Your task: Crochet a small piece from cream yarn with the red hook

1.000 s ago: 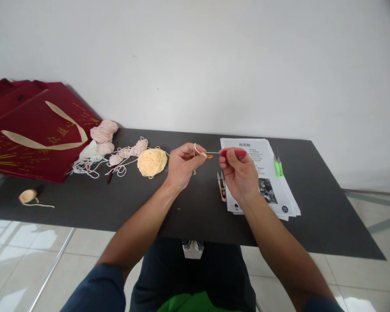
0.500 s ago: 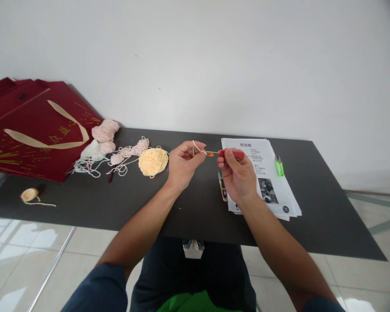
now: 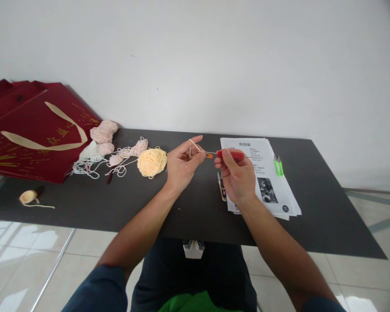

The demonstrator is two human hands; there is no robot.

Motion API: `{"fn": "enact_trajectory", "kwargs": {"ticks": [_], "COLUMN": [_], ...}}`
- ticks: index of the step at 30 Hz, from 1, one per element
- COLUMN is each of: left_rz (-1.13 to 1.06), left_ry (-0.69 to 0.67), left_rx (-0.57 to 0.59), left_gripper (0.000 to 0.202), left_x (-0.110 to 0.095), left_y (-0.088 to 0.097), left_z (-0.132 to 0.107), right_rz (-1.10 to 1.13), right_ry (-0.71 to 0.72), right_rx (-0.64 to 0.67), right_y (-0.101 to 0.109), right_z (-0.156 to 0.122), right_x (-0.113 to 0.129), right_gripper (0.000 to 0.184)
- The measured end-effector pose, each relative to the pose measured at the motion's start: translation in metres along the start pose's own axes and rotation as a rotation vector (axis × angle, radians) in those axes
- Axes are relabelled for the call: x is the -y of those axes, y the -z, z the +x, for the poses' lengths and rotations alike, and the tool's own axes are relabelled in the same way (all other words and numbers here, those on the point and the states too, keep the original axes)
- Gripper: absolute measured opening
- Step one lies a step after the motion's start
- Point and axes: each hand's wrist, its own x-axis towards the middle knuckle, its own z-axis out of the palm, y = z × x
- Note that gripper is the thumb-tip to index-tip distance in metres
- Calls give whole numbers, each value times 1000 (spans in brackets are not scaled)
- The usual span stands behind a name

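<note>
In my right hand (image 3: 238,175) is a crochet hook with a red handle (image 3: 231,154), its thin metal shaft pointing left. My left hand (image 3: 184,162) is closed in a pinch, with cream yarn (image 3: 194,144) looped over the raised index finger and running to the hook's tip. An orange stitch marker (image 3: 209,156) hangs by the left fingertips, under the shaft. Whatever small work the left fingers pinch is mostly hidden by them. Just left of that hand lies a yellow ball of yarn (image 3: 152,163).
Printed sheets (image 3: 276,190) lie under my right hand, with green thread snips (image 3: 278,166) on them and another pair of snips (image 3: 221,186) at their left edge. Pink yarn (image 3: 104,131), a red gift bag (image 3: 32,143) and a small cream crocheted cup (image 3: 28,197) are at left.
My left index finger has lifted and straightened, raising the yarn loop. The crochet hook has shifted slightly left, and the orange stitch marker has swung a little lower.
</note>
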Motion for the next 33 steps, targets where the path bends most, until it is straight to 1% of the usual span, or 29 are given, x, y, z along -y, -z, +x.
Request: {"fn": "enact_trajectory", "kwargs": {"ticks": [2,4,8,9,11,12,14,17,19,22,24,27,31,33], "left_rz": [-37,-96,-202,-231,-299,-334,-383,-407,-404,-377,-348,-311,-290,-282], "left_ry": [20,60,168,194,249,275,319,342,322,229,150,95,128,134], "left_rx": [-10,-24,-66,-71,-63,-53,-36,-26,-27,-49,-72,-90,-91,-89], "left_gripper": [43,44,44,44,44,44,43,42,43,44,44,41,46,48], "left_x": [0,-1,-4,-5,-7,-8,-10,-11,-11,-9,-7,-6,-7,-7], "left_y": [-1,-2,-4,-4,-4,-3,-2,0,-1,-3,-4,-6,-6,-6], "left_z": [0,1,1,1,2,2,3,4,4,2,0,-2,-2,-1], "right_rz": [-31,-111,-419,-482,-566,-587,-599,-580,-582,-600,-594,-558,-470,-430], "right_ry": [62,144,357,433,572,622,669,670,678,716,713,619,432,386], "right_rx": [2,-3,20,39,87,107,139,164,167,155,146,128,79,61], "right_y": [-1,-2,1,3,6,8,10,11,10,9,9,8,3,1], "right_z": [-3,-8,-22,-25,-28,-28,-27,-24,-23,-24,-25,-25,-24,-23], "right_x": [-2,-4,-9,-10,-14,-15,-17,-17,-17,-16,-16,-14,-10,-8], "right_gripper": [18,16,15,16,26,31,37,37,36,35,34,28,15,12]}}
